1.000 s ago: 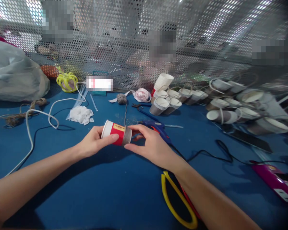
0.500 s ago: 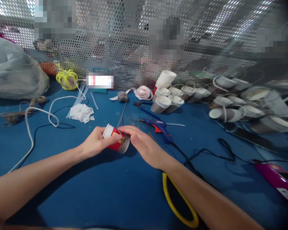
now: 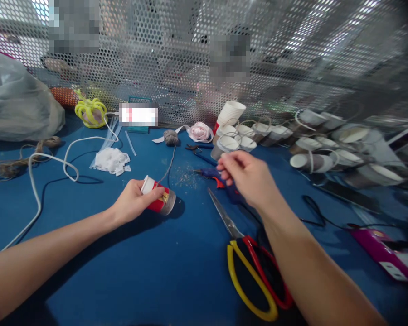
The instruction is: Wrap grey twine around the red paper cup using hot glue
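Observation:
My left hand (image 3: 132,202) is closed round a red and white paper cup (image 3: 150,183) that lies tilted on its side. Grey yarn wraps the cup's right-hand end. A strand of yarn (image 3: 170,166) runs from it to a small grey ball (image 3: 171,137). My right hand (image 3: 246,176) hovers over a blue glue gun (image 3: 209,173), its fingers curled together and partly hiding the gun. Whatever they may hold cannot be made out. Below that hand lies a pair of scissors (image 3: 236,233) with one yellow and one red handle.
Wrapped cups with handles (image 3: 309,145) crowd the back right beside stacked white cups (image 3: 233,111). A pink ribbon roll (image 3: 200,132), white scraps (image 3: 112,160) and a white cable (image 3: 37,194) lie behind and left. At right is a purple box (image 3: 377,253); perforated metal (image 3: 177,68) stands behind.
My right hand has left the cup and moved right, over the glue gun, its fingers now curled. The scissors show more fully. My left hand keeps hold of the cup.

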Available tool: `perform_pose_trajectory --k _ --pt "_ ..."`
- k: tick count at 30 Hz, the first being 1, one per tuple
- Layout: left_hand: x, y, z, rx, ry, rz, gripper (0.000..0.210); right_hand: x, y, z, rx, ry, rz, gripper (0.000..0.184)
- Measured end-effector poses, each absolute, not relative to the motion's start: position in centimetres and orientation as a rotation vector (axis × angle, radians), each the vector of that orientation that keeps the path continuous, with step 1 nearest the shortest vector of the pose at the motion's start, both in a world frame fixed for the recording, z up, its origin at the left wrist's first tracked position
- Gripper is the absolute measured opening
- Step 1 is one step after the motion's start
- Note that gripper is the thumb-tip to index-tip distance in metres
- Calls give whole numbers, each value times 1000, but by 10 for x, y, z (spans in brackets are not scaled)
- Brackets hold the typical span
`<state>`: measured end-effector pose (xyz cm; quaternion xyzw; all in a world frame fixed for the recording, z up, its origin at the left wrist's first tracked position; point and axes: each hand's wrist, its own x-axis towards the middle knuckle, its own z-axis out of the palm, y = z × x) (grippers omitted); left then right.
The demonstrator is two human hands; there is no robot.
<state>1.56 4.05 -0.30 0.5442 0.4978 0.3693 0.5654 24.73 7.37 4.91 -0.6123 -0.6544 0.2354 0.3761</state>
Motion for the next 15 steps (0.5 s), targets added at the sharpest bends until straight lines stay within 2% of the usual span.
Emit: perform_pose_trajectory --k 3,5,9,13,15 --pt "15 42 -3 1300 1220 875 31 281 86 46 -2024 -1763 236 19" --pt "14 43 -4 1310 1251 883 32 294 89 37 -2130 -1852 272 13" --pt "15 45 -6 1323 1251 869 33 296 88 15 -2116 -1926 408 20" --pt "16 45 -8 1325 1255 840 34 288 83 11 -2140 -1787 427 9" --pt "16 44 -7 1327 1264 836 34 284 77 18 -2058 -1687 529 19"
